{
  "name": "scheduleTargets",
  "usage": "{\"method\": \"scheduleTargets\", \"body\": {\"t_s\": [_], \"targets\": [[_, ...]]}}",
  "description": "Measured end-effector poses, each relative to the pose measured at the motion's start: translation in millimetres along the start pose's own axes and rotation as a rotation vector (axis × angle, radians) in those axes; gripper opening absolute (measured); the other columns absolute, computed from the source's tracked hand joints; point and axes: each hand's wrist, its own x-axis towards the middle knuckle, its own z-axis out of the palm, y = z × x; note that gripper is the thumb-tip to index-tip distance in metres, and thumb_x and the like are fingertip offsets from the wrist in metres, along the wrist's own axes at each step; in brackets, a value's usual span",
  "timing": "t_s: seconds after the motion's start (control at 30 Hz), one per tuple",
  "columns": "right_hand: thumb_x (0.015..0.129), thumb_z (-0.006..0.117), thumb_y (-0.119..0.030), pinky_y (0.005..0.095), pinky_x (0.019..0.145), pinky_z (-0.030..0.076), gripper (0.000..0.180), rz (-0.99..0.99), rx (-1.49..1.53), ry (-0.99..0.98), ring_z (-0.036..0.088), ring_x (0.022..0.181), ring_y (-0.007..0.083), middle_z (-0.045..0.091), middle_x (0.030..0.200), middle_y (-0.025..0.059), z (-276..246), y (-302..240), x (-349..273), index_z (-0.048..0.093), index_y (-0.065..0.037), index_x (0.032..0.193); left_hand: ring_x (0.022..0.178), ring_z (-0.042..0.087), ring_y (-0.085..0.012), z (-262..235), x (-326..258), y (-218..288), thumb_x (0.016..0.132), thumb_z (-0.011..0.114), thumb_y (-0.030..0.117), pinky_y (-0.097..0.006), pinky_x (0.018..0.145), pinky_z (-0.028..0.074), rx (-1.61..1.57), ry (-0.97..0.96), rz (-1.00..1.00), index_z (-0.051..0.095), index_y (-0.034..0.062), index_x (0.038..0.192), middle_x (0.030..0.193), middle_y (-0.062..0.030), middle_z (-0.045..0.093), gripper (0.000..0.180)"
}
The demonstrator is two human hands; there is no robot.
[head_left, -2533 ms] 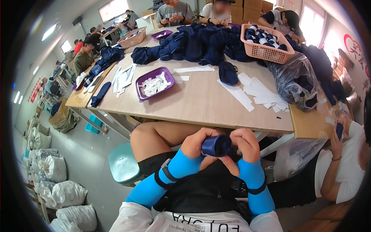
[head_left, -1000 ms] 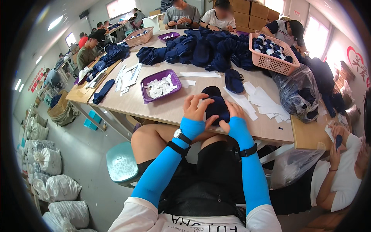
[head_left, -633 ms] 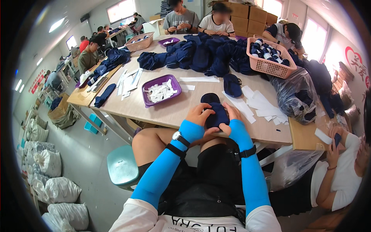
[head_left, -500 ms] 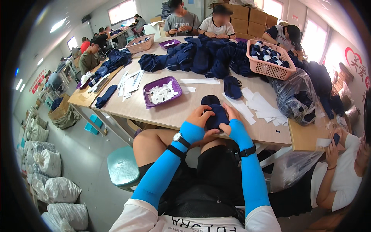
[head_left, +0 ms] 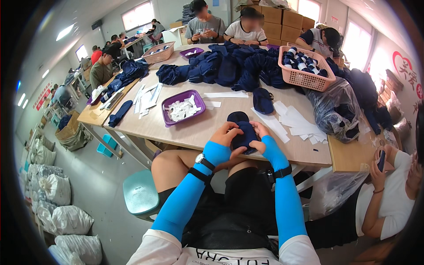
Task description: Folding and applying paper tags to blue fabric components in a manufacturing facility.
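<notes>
**Dark navy sock, near table edge**

While pressed flat at the near edge of the wooden table (head_left: 185, 132): dark navy sock (head_left: 242, 130), gripped from both sides by left hand (head_left: 227, 134) and right hand (head_left: 261, 134), fingers curled. Beside, to the left: purple tray (head_left: 164, 115) of white paper slips (head_left: 182, 109).

Both hands hold a dark blue sock at the near edge of the desk (head_left: 185, 132). The left hand (head_left: 226, 134) grips one side of the sock (head_left: 244, 133), and the right hand (head_left: 259, 134) grips the other. A purple tray (head_left: 168, 110) of white paper bits sits nearby.
</notes>
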Motion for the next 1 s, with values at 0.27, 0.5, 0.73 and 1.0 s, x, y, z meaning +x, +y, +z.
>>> {"method": "scheduleTargets", "body": {"t_s": [0.27, 0.5, 0.73, 1.0], "targets": [[0.079, 0.080, -0.018, 0.0445, 0.118, 0.043, 0.087, -0.076, -0.576, 0.041, 0.049, 0.140, 0.0396, 0.048, 0.150, 0.0276, 10, -27, -9, 0.040, -0.002, 0.154, 0.111, 0.064, -0.0377, 1, -5, -3, 0.078, 0.089, 0.026, -0.045, 0.094, 0.055, 0.067, -0.011, 0.002, 0.070, 0.0094, 0.120, 0.130, -0.0149, 0.058, 0.049], [0.082, 0.079, -0.015, 0.0444, 0.117, 0.044, 0.083, -0.079, -0.410, 0.066, 0.050, 0.138, 0.0404, 0.048, 0.149, 0.0256, 6, -15, -9, 0.040, -0.002, 0.154, 0.111, 0.064, -0.0382, -1, -3, 6, 0.078, 0.088, 0.026, -0.044, 0.094, 0.055, 0.042, -0.007, 0.001, 0.070, 0.0082, 0.119, 0.130, -0.0151, 0.058, 0.048], [0.078, 0.077, -0.009, 0.0441, 0.113, 0.045, 0.074, -0.193, -0.229, 0.127, 0.054, 0.134, 0.0403, 0.056, 0.140, 0.0219, 6, -22, -21, 0.049, -0.004, 0.147, 0.116, 0.062, -0.0386, 3, -7, 11, 0.077, 0.089, 0.026, -0.046, 0.097, 0.054, 0.118, 0.057, -0.012, 0.070, 0.0097, 0.118, 0.132, -0.0145, 0.058, 0.048], [0.074, 0.076, -0.007, 0.0443, 0.089, 0.054, 0.022, -0.465, -0.747, 0.209, 0.067, 0.105, 0.0365, 0.069, 0.115, 0.0154, 6, -38, -57, 0.070, -0.004, 0.095, 0.120, 0.062, -0.0336, 12, -6, -4, 0.073, 0.090, 0.014, -0.048, 0.099, 0.050, 0.160, 0.154, 0.163, 0.077, 0.0129, 0.099, 0.118, -0.0061, 0.070, 0.029]]}}
